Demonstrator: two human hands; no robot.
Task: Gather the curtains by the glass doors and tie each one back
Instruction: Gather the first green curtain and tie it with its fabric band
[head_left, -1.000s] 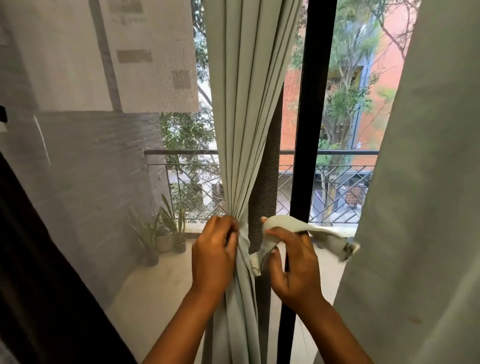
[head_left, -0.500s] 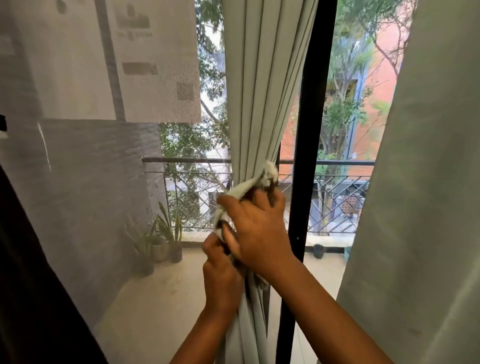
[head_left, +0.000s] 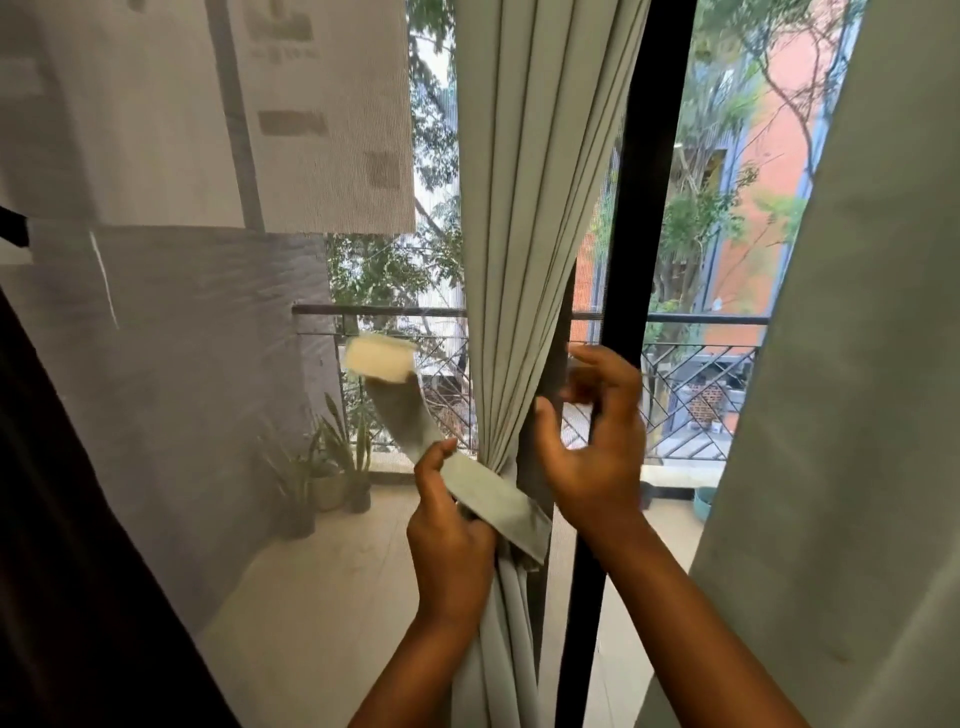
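Pinching the tieback strap (head_left: 470, 486) against the gathered curtain (head_left: 524, 260) with my left hand (head_left: 449, 540) | right hand (head_left: 597, 441) loosely curled, holding nothing, beside the door frame (head_left: 636, 208).

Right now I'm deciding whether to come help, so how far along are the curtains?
Done: the middle curtain is gathered into a bunch. In hand: the left hand grips the bunch and pinches the tie strap, whose pale end hangs free; the right hand reaches around. Left: fastening that strap, then the loose right curtain.
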